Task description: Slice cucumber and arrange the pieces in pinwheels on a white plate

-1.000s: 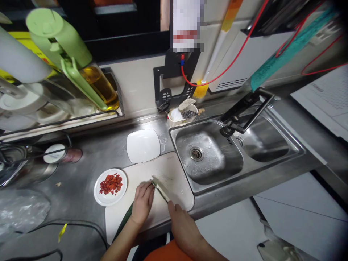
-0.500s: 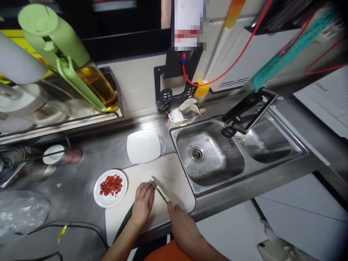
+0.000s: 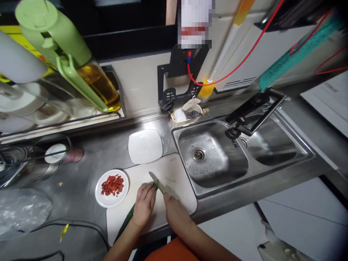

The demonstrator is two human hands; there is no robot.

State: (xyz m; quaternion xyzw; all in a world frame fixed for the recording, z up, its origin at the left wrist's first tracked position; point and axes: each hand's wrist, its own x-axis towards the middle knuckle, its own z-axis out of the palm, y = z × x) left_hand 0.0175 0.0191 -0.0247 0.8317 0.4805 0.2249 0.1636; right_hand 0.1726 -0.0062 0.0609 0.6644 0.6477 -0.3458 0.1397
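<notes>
Right hand point(image 3: 174, 214) has shifted closer to left hand point(image 3: 144, 204), grip clenched on knife point(image 3: 159, 185). Left grip presses green vegetable point(image 3: 127, 219) on white cutting board point(image 3: 176, 174). Left of board: round plate point(image 3: 101, 195) of red pieces. Behind: square plate point(image 3: 145, 146).

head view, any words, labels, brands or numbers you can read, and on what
None can be read.
Hanging white item above the sink: pixelated, with a blurred red band.
Panel at far right: faint rows of print, too small.
Can lid by the stove: no legible marks.
</notes>
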